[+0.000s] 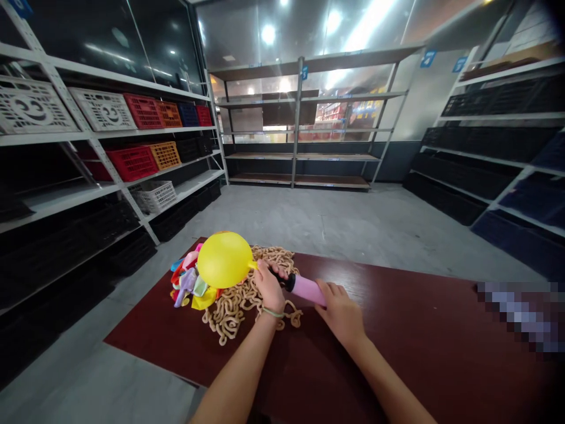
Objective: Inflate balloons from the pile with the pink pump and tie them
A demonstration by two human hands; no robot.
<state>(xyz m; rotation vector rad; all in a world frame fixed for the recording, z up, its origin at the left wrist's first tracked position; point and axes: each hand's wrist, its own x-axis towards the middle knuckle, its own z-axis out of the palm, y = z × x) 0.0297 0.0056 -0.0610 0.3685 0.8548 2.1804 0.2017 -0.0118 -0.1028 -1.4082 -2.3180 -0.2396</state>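
A yellow balloon (224, 259), rounded with air, points its neck toward my left hand (270, 287). The fingers of that hand are closed around the neck and the black nozzle end of a hand pump (309, 290); the exact join is hidden by them. My right hand (342, 312) is wrapped round the pump's pink barrel, to the right of the black end. Left of and below the inflated balloon lies a heap of limp coloured balloons (188, 285). Tan, curled, rope-like pieces (227, 312) are spread under and around my left hand.
The dark red table (388, 335) extends to the right, where a pixelated item (521, 315) lies. Shelving with crates (141, 112) lines the left side. A metal rack (295, 156) stands at the back beyond the grey floor (318, 215); dark bins (481, 141) fill the right.
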